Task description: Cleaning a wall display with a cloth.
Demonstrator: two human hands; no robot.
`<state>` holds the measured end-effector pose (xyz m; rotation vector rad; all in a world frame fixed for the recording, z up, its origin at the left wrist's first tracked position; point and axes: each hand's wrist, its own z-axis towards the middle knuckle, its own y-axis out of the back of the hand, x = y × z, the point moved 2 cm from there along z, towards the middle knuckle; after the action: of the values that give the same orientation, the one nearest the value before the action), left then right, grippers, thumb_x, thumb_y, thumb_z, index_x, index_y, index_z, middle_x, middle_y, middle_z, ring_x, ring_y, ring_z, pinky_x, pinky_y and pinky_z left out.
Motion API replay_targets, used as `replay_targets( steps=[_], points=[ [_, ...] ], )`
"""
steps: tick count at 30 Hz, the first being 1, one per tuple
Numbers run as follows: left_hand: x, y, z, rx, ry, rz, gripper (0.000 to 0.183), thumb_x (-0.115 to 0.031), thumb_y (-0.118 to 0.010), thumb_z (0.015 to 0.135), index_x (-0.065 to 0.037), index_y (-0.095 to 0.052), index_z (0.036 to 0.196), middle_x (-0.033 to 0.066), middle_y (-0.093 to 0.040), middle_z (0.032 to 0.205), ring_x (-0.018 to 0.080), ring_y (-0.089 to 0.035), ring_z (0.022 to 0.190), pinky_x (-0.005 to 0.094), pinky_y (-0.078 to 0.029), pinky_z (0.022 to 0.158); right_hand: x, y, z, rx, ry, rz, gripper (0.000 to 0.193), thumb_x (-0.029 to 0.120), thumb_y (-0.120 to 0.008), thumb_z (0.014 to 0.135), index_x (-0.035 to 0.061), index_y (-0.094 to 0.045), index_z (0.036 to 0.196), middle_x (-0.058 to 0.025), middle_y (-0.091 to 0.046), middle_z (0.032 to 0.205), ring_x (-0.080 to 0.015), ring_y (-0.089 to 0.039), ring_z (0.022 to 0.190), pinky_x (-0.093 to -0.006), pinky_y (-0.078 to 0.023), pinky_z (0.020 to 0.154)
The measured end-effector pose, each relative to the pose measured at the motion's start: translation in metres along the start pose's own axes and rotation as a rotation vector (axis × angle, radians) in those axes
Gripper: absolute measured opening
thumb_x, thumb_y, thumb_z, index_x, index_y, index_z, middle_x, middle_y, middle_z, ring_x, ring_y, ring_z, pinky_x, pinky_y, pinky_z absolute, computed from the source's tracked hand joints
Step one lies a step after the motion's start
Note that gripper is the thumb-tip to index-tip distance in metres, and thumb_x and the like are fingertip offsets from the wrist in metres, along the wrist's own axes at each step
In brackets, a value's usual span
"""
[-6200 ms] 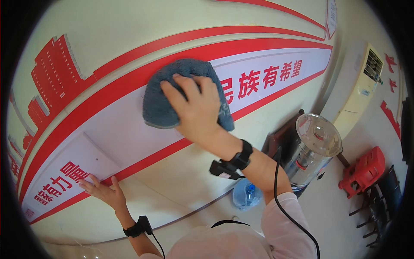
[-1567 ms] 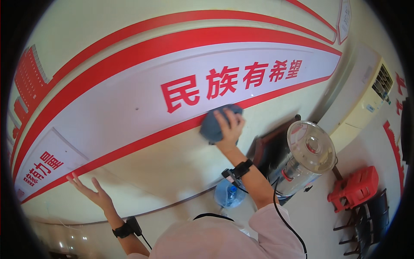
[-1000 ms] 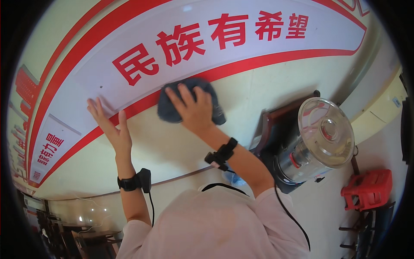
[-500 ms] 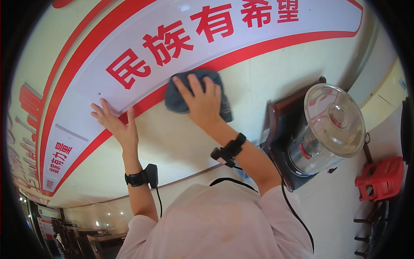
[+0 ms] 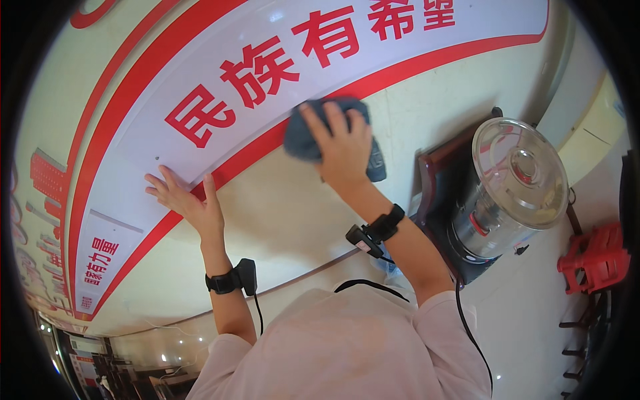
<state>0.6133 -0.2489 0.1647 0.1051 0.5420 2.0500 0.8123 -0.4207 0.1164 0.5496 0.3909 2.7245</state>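
Observation:
A wide curved white sign with red edging and large red characters spans the wall ahead. My left hand lies against its lower left part, fingers spread, holding nothing. Farther right, my right hand presses a dark blue-grey cloth to the sign's lower red border, the fingers over its top. One end of the cloth hangs down past the hand onto the cream wall. Black bands with small boxes sit on both wrists, the left band and the right band.
To the right, a shiny metal cylinder with a domed lid stands on a dark wooden piece of furniture. Beyond it is a red plastic stool. A black cable runs down beside my right sleeve.
My right hand has slid the cloth to the right and slightly up along the red border. My left hand stays spread on the sign, in nearly the same spot.

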Motion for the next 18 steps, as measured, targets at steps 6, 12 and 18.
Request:
replay_targets(
  steps=[6,12,18],
  points=[
    [-0.006,-0.004,0.001,-0.011,0.011,-0.039,0.084,-0.044,-0.060,0.087,-0.008,-0.018,0.149,0.0234,-0.003,0.155,0.0454,0.005,0.142,0.0604,0.001,0.110,0.032,-0.012,-0.005,-0.006,0.046,-0.125,0.069,0.016,-0.071,0.065,0.0182,-0.052,0.131,-0.0050,-0.050,0.118,-0.0348,-0.046,0.097,-0.0448,-0.038,0.072],
    [0.003,0.001,0.000,0.007,0.002,-0.042,0.083,-0.042,-0.062,0.086,-0.014,-0.017,0.150,0.0212,-0.001,0.156,0.0466,0.005,0.141,0.0636,0.001,0.108,0.018,-0.002,0.003,0.130,0.019,-0.022,0.079,0.014,-0.075,0.057,0.0215,-0.051,0.132,-0.0062,-0.048,0.121,-0.0336,-0.045,0.100,-0.0457,-0.037,0.073],
    [-0.004,0.002,-0.001,0.013,-0.029,-0.021,0.082,-0.042,-0.060,0.088,-0.010,-0.017,0.150,0.0211,-0.001,0.156,0.0453,0.005,0.142,0.0596,0.001,0.111,0.041,-0.005,-0.006,0.048,-0.181,-0.010,0.085,0.013,-0.075,0.057,0.0231,-0.046,0.136,-0.0071,-0.047,0.124,-0.0369,-0.045,0.102,-0.0492,-0.037,0.077]
  ],
)
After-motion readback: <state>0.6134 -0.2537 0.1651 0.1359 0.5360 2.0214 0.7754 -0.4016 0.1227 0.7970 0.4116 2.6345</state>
